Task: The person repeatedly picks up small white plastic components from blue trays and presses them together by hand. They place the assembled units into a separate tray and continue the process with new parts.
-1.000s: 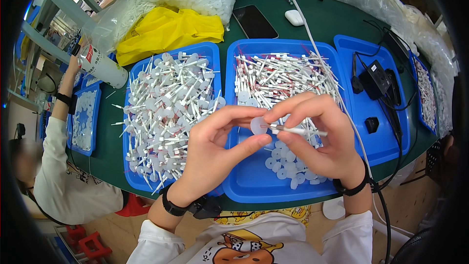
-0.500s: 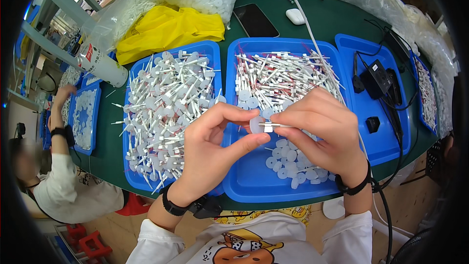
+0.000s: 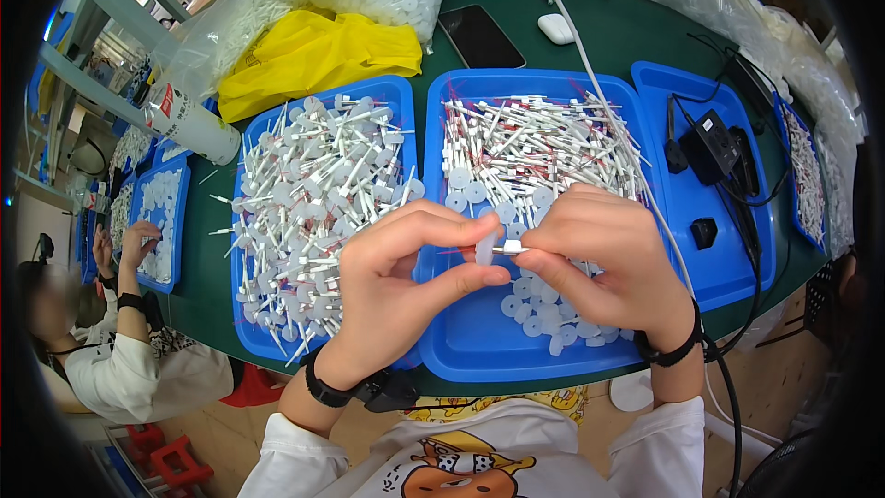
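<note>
Between the thumb and forefinger of my left hand [image 3: 392,272], a translucent white plastic disc [image 3: 485,248] stands nearly edge-on. My right hand [image 3: 604,263] pinches a thin white stick part [image 3: 513,246] with a white collar and a short metal pin. That pin points left at the disc's face; whether it has entered the disc I cannot tell. Both hands are above the middle blue tray [image 3: 470,350], which carries a heap of white stick parts [image 3: 544,134] at its far side and loose discs [image 3: 553,318] nearer me.
To the left, a blue tray [image 3: 412,101] is heaped with disc-and-stick pieces [image 3: 318,194]. A right-hand tray [image 3: 728,286] holds a black adapter [image 3: 712,148] and cables. A phone [image 3: 481,37], yellow bag [image 3: 318,55] and tilted can [image 3: 189,124] lie beyond. A co-worker [image 3: 138,360] sits far left.
The disc has turned from showing its face to nearly edge-on. The stick's metal pin now shows between disc and collar. At far left, the co-worker's hands have moved nearer their body.
</note>
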The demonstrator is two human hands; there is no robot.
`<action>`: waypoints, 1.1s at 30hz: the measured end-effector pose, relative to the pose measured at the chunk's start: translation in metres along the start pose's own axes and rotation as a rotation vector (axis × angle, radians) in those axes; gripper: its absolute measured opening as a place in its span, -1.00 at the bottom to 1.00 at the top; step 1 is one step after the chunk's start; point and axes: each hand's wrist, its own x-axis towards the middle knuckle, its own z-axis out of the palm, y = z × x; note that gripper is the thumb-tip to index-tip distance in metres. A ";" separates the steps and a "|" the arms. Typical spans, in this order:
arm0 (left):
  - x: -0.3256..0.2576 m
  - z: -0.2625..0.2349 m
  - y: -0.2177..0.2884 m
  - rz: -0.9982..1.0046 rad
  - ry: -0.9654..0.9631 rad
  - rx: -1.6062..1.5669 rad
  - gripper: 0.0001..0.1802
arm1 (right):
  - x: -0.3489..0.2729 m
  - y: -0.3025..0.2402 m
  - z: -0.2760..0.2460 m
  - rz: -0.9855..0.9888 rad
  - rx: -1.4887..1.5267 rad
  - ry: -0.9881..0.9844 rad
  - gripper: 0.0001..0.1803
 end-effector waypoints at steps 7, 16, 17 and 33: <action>0.003 -0.001 0.002 0.054 -0.019 0.096 -0.58 | -0.002 0.001 0.006 0.019 0.005 -0.039 -0.86; 0.000 0.000 0.001 -0.060 -0.023 0.168 -0.60 | -0.003 0.004 0.002 -0.079 -0.166 -0.040 -0.85; 0.000 0.000 0.001 -0.064 -0.022 0.151 -0.60 | -0.003 0.005 0.003 -0.082 -0.156 -0.034 -0.85; 0.001 0.002 0.010 -0.089 -0.024 0.188 -0.69 | 0.001 0.000 0.003 0.087 0.048 -0.091 -0.90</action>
